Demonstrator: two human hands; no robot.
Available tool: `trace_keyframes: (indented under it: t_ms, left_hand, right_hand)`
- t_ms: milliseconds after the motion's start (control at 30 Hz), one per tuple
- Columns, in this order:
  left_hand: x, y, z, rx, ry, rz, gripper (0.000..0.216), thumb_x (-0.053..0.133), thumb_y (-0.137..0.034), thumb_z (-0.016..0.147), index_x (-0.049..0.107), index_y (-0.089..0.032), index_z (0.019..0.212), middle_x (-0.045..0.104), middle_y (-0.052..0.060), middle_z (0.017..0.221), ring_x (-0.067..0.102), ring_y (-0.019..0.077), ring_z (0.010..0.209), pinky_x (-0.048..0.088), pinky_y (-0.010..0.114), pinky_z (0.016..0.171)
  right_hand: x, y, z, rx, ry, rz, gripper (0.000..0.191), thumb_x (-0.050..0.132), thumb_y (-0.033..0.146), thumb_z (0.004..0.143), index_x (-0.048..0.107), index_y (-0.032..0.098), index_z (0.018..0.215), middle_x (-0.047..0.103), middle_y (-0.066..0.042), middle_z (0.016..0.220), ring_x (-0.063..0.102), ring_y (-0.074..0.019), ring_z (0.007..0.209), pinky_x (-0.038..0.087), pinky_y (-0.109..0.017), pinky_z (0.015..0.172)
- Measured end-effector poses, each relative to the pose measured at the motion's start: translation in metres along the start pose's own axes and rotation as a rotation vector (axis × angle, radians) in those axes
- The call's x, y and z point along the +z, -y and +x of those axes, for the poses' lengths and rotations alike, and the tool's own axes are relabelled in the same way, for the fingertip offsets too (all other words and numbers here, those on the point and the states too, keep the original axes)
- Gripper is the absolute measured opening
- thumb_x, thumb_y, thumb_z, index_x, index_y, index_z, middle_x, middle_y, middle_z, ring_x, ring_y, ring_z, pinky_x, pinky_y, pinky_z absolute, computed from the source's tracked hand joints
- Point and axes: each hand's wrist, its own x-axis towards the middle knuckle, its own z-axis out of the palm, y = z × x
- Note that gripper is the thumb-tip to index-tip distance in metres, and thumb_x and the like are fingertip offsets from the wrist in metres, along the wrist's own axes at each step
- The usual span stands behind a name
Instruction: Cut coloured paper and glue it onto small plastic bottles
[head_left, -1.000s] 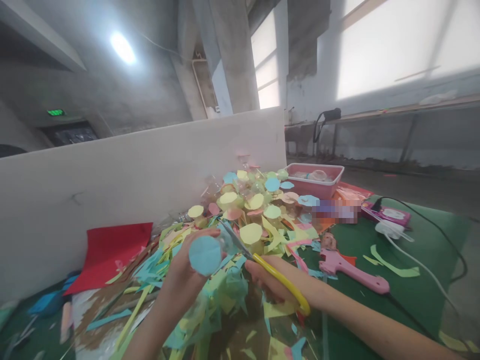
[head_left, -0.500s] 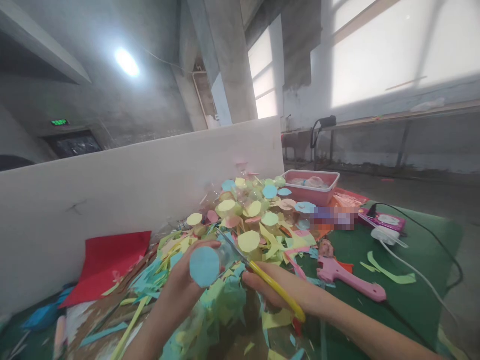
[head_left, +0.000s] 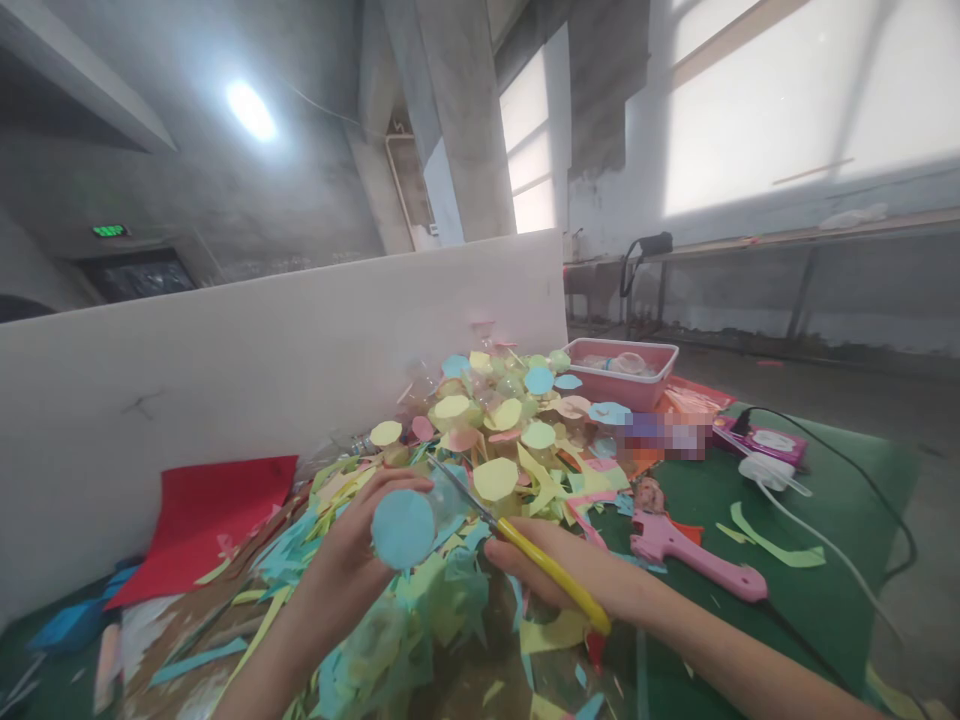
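My left hand is closed around a clear plastic bottle piece with a round blue paper disc covering the end that faces me. Yellow-handled scissors are gripped in my right hand, their blades pointing up and left beside the bottle piece. I cannot tell whether the blades touch it. Just beyond my hands is a pile of similar clear pieces topped with yellow, pink and blue discs, such as a yellow disc. Below them lies a heap of blue and green paper scraps.
A pink glue gun lies right of my right hand on the green tabletop. Beyond it are a white plug adapter with cords and a pink bin. Red paper lies left; a white panel stands behind.
The view has shifted very slightly. The blue disc has turned a little in my left hand; the scissors are held in nearly the same place.
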Motion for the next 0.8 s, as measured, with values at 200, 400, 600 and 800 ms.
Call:
trace_keyframes:
  t_ms: [200,400,600,800]
  left_hand:
    - [-0.004,0.002,0.000,-0.013,0.042,0.006,0.032,0.062,-0.017,0.084,0.060,-0.031,0.113,0.060,0.001,0.118,0.058,0.0207,0.115,0.047,0.032,0.094]
    - [-0.002,-0.003,0.002,-0.050,0.017,-0.007,0.030,0.061,-0.017,0.084,0.061,-0.029,0.111,0.062,0.001,0.114,0.060,0.0200,0.109,0.051,0.029,0.087]
    - [-0.005,0.001,0.002,-0.029,0.047,-0.024,0.033,0.065,-0.018,0.080,0.063,-0.032,0.110,0.066,0.000,0.114,0.063,0.0199,0.109,0.051,0.028,0.090]
    - [-0.007,-0.003,0.004,0.002,0.037,-0.018,0.028,0.063,-0.021,0.081,0.066,-0.032,0.106,0.069,0.000,0.111,0.064,0.0201,0.109,0.052,0.027,0.090]
  right_hand:
    - [0.006,0.006,0.002,0.198,0.029,0.087,0.055,0.032,0.070,0.090,0.039,0.021,0.068,0.044,0.002,0.056,0.043,-0.0107,0.046,0.034,-0.022,0.042]
    - [0.005,0.007,0.001,0.263,0.031,0.126,0.054,0.032,0.070,0.090,0.040,0.021,0.069,0.042,0.003,0.055,0.042,-0.0101,0.042,0.034,-0.022,0.039]
    - [-0.003,0.009,-0.004,0.008,0.080,0.032,0.046,0.032,0.062,0.094,0.039,0.021,0.075,0.046,0.002,0.065,0.043,-0.0114,0.057,0.034,-0.022,0.050]
    - [0.007,0.005,0.002,0.145,0.007,0.003,0.050,0.032,0.063,0.093,0.040,0.020,0.068,0.042,0.003,0.058,0.038,-0.0095,0.051,0.029,-0.021,0.046]
